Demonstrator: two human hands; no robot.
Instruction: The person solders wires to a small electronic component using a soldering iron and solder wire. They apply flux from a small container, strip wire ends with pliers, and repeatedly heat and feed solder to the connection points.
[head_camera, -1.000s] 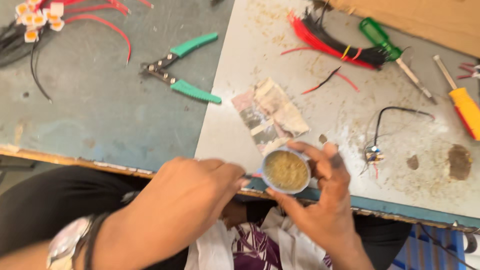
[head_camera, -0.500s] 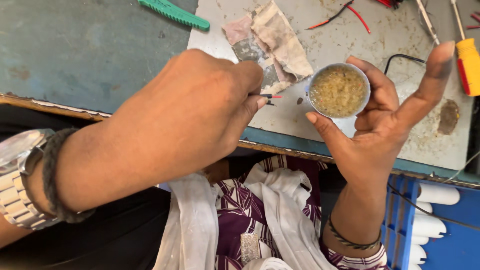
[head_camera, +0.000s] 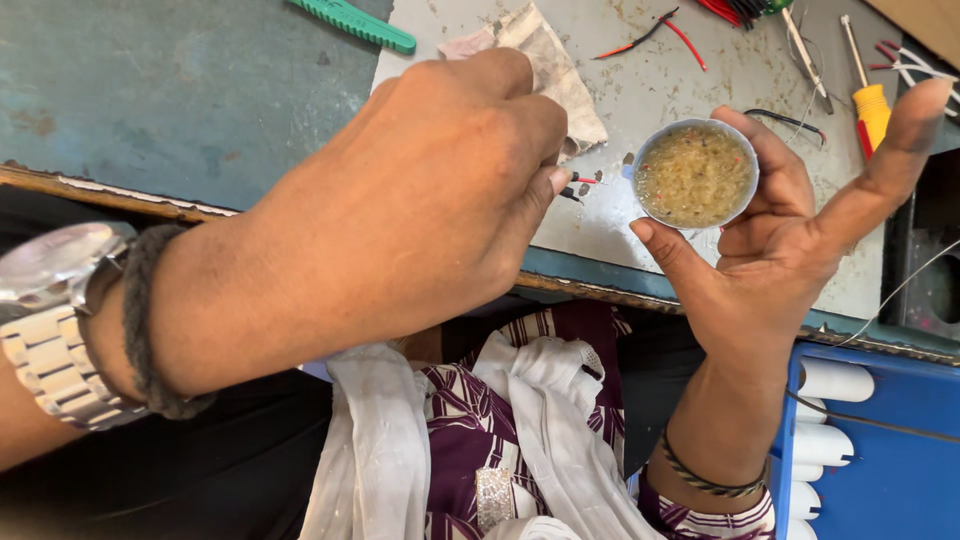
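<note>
1. Left hand (head_camera: 420, 200): seen from the back, fingers curled and pinched on a pair of thin wires (head_camera: 578, 186), one red and one black; only the short stripped ends show past the fingertips.
2. Wires: the ends point toward the tin (head_camera: 695, 173) and lie just beside its rim, not touching it.
3. Right hand (head_camera: 780, 250): palm up, thumb and middle fingers grasping the tin at its sides; the index finger stands out straight, away from the tin.
4. Tin: small, round, open, filled with a yellowish-brown grainy paste; it is held above the near edge of the desk (head_camera: 180, 110), level, with the mouth upward.
5. Left wrist: a metal watch (head_camera: 50, 300) and a dark cord band (head_camera: 140, 330) beside it.
6. Right wrist: a thin dark bracelet (head_camera: 705, 478).
7. Desk: a blue-green worn top on the left, with a grey metal sheet (head_camera: 660, 80) laid over the right part.
8. Crumpled paper (head_camera: 550, 60): lies on the sheet, partly hidden behind the left hand.
9. Green handle (head_camera: 355, 20): at the top edge, on the blue-green part of the desk; the rest of the tool is cut off.
10. Screwdriver (head_camera: 870, 100): yellow and red grip, on the sheet behind the right hand.
11. Loose red and black wire (head_camera: 660, 30): lies on the sheet beyond the tin.
12. Blue box (head_camera: 890, 470): below the desk on the right, with white rolls (head_camera: 830, 410) stacked at its side.
</note>
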